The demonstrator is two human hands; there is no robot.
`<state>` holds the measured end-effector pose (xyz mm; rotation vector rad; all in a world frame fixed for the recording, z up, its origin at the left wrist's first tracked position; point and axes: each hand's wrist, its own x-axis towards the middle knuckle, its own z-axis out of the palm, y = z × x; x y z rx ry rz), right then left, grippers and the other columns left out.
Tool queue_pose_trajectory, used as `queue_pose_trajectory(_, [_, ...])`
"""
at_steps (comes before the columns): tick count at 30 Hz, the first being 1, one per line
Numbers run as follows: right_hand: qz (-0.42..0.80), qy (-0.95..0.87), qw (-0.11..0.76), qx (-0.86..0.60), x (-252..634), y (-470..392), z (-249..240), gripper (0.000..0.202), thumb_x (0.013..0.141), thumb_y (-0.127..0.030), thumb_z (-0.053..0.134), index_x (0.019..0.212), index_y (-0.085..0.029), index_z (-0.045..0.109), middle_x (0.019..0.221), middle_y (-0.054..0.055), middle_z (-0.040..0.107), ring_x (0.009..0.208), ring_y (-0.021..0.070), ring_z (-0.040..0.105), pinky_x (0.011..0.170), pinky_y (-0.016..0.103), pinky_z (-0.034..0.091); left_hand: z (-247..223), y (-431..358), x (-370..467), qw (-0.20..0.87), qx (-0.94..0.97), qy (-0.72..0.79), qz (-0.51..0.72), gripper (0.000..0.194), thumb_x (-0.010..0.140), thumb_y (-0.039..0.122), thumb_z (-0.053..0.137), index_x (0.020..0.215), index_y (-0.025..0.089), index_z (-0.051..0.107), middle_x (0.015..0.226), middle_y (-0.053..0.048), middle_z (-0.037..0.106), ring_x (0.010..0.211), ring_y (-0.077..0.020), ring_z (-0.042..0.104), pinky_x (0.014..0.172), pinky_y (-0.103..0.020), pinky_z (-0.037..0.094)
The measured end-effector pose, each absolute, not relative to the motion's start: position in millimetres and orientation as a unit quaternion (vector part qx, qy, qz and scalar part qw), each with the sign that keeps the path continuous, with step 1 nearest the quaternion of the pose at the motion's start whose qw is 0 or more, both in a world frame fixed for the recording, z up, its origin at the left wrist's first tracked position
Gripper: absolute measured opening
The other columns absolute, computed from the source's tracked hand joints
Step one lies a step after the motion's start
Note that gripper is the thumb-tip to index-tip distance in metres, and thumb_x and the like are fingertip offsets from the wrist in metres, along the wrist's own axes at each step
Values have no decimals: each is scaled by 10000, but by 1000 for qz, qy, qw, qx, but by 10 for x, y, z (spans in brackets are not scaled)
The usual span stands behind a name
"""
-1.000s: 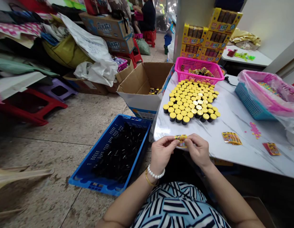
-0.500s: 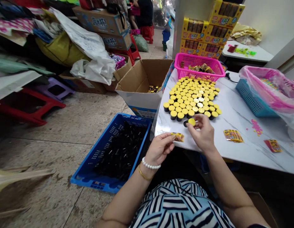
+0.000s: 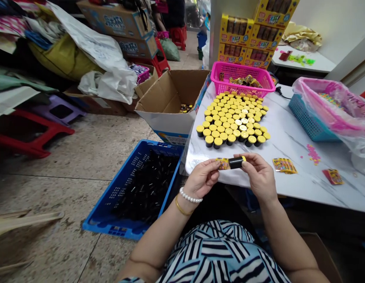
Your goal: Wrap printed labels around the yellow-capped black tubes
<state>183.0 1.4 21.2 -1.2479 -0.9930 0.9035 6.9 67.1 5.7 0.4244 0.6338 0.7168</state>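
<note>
- Left hand [image 3: 203, 176] pinches one wrapper [image 3: 223, 163] by its left end; best held flat.
- Right hand [image 3: 262, 175] grips one black tube [image 3: 236, 162] by its yellow lid [image 3: 244, 158], over the table's [image 3: 291, 145] near edge, end meeting wrapper; best held square to it.
- Counts: one blue crate [image 3: 95, 225], black pieces [image 3: 141, 188] past counting; one held wrapper; dozens of standing tubes [image 3: 228, 120], too packed to tally; one held tube; two wrapper piles [image 3: 284, 165].
</note>
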Motion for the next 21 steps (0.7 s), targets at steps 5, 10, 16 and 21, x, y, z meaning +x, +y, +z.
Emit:
queue_pose_trajectory(5, [311, -489, 581, -571, 1764, -118, 257, 252, 906, -332, 728, 1127, -224, 673, 1186, 98, 754, 1069, 237, 741, 1004, 412, 598, 2, 683, 94, 873, 189, 288, 346, 301, 707, 226, 894, 865, 77, 686, 726, 4, 629, 425, 21, 407, 330, -80, 231])
queue_pose_trajectory(10, [218, -524, 533, -628, 1703, -183, 243, 274, 894, -312, 730, 1143, -230, 652, 1186, 102, 750, 1017, 241, 762, 966, 402, 622, -18, 669, 96, 869, 195, 289, 350, 301, 720, 253, 887, 879, 77, 701, 751, -7, 647, 433, 19, 407, 341, -94, 247])
queue_pose_trajectory(16, [334, -513, 567, -551, 1677, -97, 209, 230, 929, -318, 705, 1127, -243, 614, 1168, 92, 748, 1020, 212, 744, 943, 369, 610, -70, 608, 48, 832, 265, 325, 365, 327, 758, 335, 873, 902, 82, 724, 671, 5, 593, 435, 1, 411, 350, -112, 170])
queue_pose_trajectory(21, [294, -523, 604, -524, 1717, -108, 137, 266, 890, -270, 755, 1142, -239, 675, 1147, 97, 737, 1070, 239, 714, 978, 420, 591, -36, 558, -66, 759, 308, 363, 444, 421, 764, 324, 873, 1120, 145, 736, 941, -58, 677, 602, -34, 536, 425, -106, 310])
